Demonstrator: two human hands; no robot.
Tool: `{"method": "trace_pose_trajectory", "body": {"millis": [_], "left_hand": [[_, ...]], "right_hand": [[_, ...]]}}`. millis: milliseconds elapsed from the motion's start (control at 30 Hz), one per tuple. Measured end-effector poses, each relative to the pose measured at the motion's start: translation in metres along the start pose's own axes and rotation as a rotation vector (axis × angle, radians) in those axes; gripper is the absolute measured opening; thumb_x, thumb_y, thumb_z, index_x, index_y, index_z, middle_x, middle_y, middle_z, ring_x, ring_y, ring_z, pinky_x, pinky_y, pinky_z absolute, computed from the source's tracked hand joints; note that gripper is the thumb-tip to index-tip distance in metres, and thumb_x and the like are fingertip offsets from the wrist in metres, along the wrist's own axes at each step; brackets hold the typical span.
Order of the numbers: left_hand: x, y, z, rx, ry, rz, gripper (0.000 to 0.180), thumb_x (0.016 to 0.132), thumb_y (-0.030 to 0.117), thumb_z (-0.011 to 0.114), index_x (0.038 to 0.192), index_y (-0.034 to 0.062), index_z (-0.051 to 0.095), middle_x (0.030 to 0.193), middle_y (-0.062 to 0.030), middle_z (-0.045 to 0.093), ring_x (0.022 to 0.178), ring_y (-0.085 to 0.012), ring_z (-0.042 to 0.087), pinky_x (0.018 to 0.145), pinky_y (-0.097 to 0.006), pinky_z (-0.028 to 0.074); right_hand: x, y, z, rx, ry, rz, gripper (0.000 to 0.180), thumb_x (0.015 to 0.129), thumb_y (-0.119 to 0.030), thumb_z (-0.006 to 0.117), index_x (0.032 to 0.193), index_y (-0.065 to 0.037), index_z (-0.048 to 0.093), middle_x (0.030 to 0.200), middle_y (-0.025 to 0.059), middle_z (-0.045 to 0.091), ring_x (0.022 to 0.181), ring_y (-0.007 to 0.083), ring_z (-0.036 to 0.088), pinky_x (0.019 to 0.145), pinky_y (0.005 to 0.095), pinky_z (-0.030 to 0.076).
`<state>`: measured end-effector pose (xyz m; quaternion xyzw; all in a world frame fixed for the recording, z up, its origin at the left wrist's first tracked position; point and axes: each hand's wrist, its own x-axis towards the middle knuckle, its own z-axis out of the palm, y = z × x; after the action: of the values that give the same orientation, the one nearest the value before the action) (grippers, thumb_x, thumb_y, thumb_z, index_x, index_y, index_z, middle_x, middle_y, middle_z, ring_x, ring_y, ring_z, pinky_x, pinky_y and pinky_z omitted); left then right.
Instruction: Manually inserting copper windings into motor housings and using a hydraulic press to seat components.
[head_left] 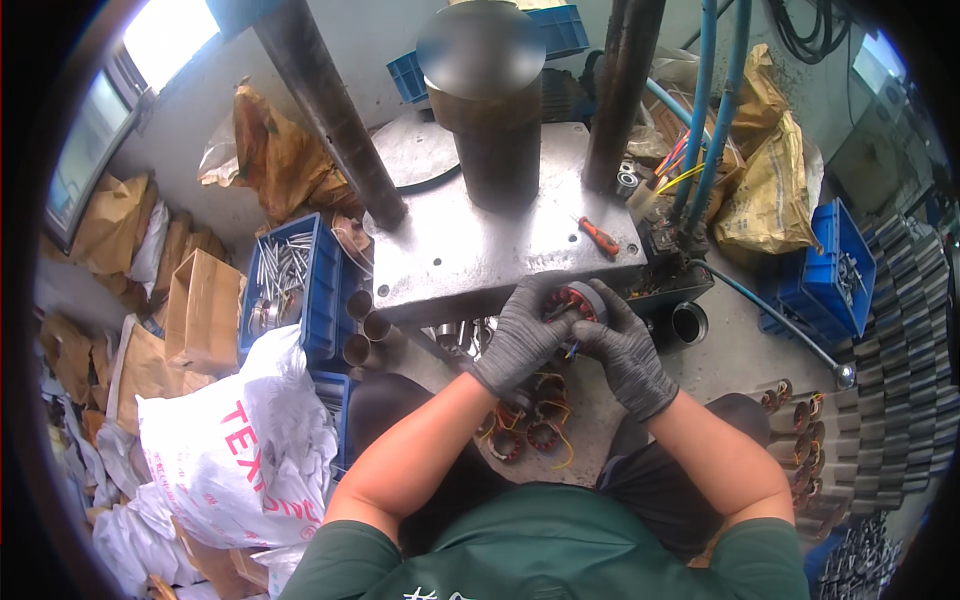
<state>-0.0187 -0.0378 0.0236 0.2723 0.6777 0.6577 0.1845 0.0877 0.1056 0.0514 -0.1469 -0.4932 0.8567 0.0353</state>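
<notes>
Both gloved hands cup one wound stator [573, 303] at the press plate's [470, 250] front edge: left hand [520, 335] gripping its side, right hand [625, 350] steadying underneath. More stators [525, 425] lie below, within easy reach.

Bare steel lies open on the worktop [470, 250] just ahead of the hands [575, 335]. Farther in, the thick press cylinder [495, 140] and two dark columns [335, 115] block the way. A red-handled tool [600, 237] lies right; the blue bin [290, 280] crowds the left.
</notes>
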Motion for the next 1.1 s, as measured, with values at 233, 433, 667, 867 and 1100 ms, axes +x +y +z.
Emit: {"method": "trace_pose_trajectory", "body": {"millis": [233,433,667,867,1100], "left_hand": [[0.004,-0.013,-0.005,0.094,0.146,-0.114,0.032,0.083,0.001,0.074,0.115,0.0017,0.067,0.101,-0.0076,0.071,0.095,-0.0149,0.068,0.086,-0.031,0.058],[-0.004,-0.004,-0.012,0.122,0.125,-0.081,0.038,0.086,0.001,0.072,0.123,0.0018,0.063,0.110,-0.0081,0.070,0.102,-0.0136,0.066,0.090,-0.031,0.056],[-0.018,0.047,-0.029,0.076,-0.166,0.077,0.080,0.087,0.013,0.084,0.154,0.0094,0.041,0.139,-0.0101,0.058,0.131,-0.0221,0.056,0.113,-0.038,0.046],[-0.004,0.086,-0.026,0.464,-0.301,0.386,0.112,0.071,0.015,0.097,0.162,0.0197,0.032,0.142,-0.0094,0.054,0.136,-0.0254,0.054,0.115,-0.042,0.046],[0.015,0.145,-0.014,0.438,-0.225,0.409,0.102,0.062,0.021,0.103,0.146,0.0106,0.047,0.133,-0.0080,0.056,0.127,-0.0198,0.057,0.109,-0.037,0.049]], "right_hand": [[-0.002,0.003,0.012,-0.276,-0.209,-0.179,0.093,0.082,-0.006,0.086,0.159,-0.006,0.034,0.143,0.0106,0.054,0.131,0.0209,0.053,0.108,0.0362,0.051],[0.012,0.015,0.003,-0.622,-0.163,-0.416,0.087,0.078,-0.006,0.082,0.155,-0.006,0.041,0.142,0.0118,0.053,0.133,0.0200,0.052,0.110,0.0356,0.048],[0.013,-0.028,-0.004,0.193,-0.248,0.059,0.060,0.081,-0.003,0.063,0.141,-0.002,0.056,0.121,0.0150,0.069,0.107,0.0260,0.070,0.092,0.0385,0.060],[0.003,-0.069,0.001,0.401,-0.519,0.179,0.060,0.081,-0.007,0.058,0.140,0.001,0.053,0.124,0.0159,0.068,0.113,0.0274,0.070,0.099,0.0401,0.058],[-0.002,-0.085,-0.008,0.381,-0.561,0.091,0.077,0.087,-0.013,0.070,0.155,-0.002,0.035,0.129,0.0138,0.064,0.108,0.0233,0.069,0.096,0.0360,0.056]]}}
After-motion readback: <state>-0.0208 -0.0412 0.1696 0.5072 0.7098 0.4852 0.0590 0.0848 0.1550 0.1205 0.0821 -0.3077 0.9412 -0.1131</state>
